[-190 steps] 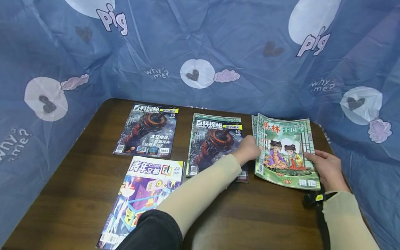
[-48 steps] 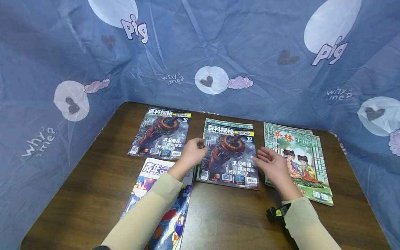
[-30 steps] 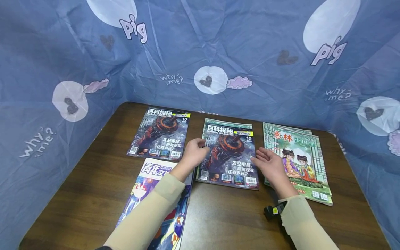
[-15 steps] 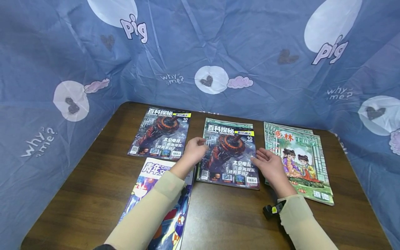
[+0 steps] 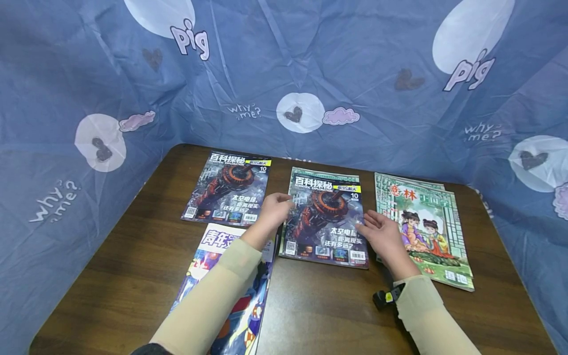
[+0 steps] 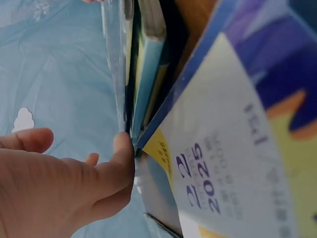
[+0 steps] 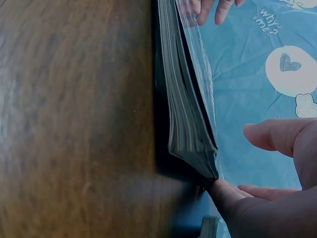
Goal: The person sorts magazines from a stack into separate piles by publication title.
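Observation:
A dark magazine (image 5: 326, 222) with a red and orange machine on its cover tops the middle stack, and a green magazine (image 5: 306, 173) peeks out behind it. My left hand (image 5: 272, 214) is at the stack's left edge. In the left wrist view its fingertips touch the stack's side (image 6: 148, 64), the thumb raised apart. On the other side, my right hand (image 5: 387, 239) stands at the right edge. The right wrist view shows its fingers against the corner of the pages (image 7: 185, 114), thumb lifted away from them.
Right of the middle lies a stack of green magazines (image 5: 437, 261). A matching dark magazine (image 5: 222, 192) lies at the back left. Nearer, a purple magazine (image 5: 248, 296) lies partly under my left forearm. Blue printed cloth (image 5: 248, 64) surrounds the brown table (image 5: 310, 301).
Earlier both hands held a green magazine at the right; it now lies on the right stack. The hands moved left to the middle stack's sides and have barely moved in the last second.

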A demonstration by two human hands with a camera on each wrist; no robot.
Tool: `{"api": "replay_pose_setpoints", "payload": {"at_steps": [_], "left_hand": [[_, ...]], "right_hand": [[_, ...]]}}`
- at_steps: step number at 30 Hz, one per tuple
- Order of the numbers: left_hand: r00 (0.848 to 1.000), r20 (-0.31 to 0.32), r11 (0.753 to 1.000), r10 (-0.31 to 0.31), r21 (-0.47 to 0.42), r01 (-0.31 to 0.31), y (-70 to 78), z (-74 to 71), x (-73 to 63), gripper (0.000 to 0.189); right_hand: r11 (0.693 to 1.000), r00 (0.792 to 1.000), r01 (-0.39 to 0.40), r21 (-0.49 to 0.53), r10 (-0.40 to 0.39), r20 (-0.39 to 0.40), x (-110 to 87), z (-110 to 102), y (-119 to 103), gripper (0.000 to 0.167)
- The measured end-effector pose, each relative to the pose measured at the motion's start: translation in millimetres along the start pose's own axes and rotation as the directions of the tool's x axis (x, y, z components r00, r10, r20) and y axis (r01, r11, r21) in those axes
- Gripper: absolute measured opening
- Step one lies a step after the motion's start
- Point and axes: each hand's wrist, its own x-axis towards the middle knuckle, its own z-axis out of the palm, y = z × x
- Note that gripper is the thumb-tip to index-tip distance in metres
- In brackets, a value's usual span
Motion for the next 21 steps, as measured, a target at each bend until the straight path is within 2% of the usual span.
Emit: {"api": "replay_pose_setpoints", "payload": {"at_steps": [3, 6, 9, 14, 17, 20, 21], "left_hand": [[0.999, 0.001, 0.993, -0.049, -0.109, 0.049, 0.2, -1.0, 3.2, 0.039], [0.997, 0.014, 0.985, -0.079, -0.153, 0.080, 0.0, -2.1, 6.0, 0.042], [0.996, 0.045, 0.989, -0.080, -0.124, 0.085, 0.5, -2.7, 7.0, 0.044], [0.991, 0.119, 0.998, -0.059, 0.024, 0.056, 0.2, -1.5, 7.4, 0.051], [0.986, 0.154, 0.996, -0.063, 0.068, 0.053, -2.0, 1.1, 7.9, 0.055], [0.983, 0.170, 0.994, -0.065, 0.103, 0.048, -3.1, 4.1, 6.9, 0.053], [0.983, 0.173, 0.993, -0.061, 0.114, 0.042, -2.8, 5.0, 6.4, 0.044]], "right_hand": [[1.000, 1.000, -0.009, -0.001, 0.009, 0.000, 0.0, 0.2, 0.0, 0.073], [1.000, 1.000, -0.016, 0.000, 0.016, 0.002, -0.1, -0.1, -0.2, 0.074], [1.000, 1.000, -0.016, 0.010, 0.016, 0.004, -0.4, -0.5, -0.6, 0.074], [1.000, 1.000, -0.013, 0.023, 0.013, 0.001, -0.8, -2.3, -0.8, 0.074], [1.000, 1.000, -0.024, 0.017, 0.024, -0.004, -0.7, -3.5, -0.5, 0.074], [0.999, 0.999, -0.037, 0.014, 0.037, -0.008, -0.5, -4.3, -0.9, 0.074], [0.999, 0.999, -0.038, 0.018, 0.039, -0.008, -0.4, -4.4, -1.1, 0.074]]}}
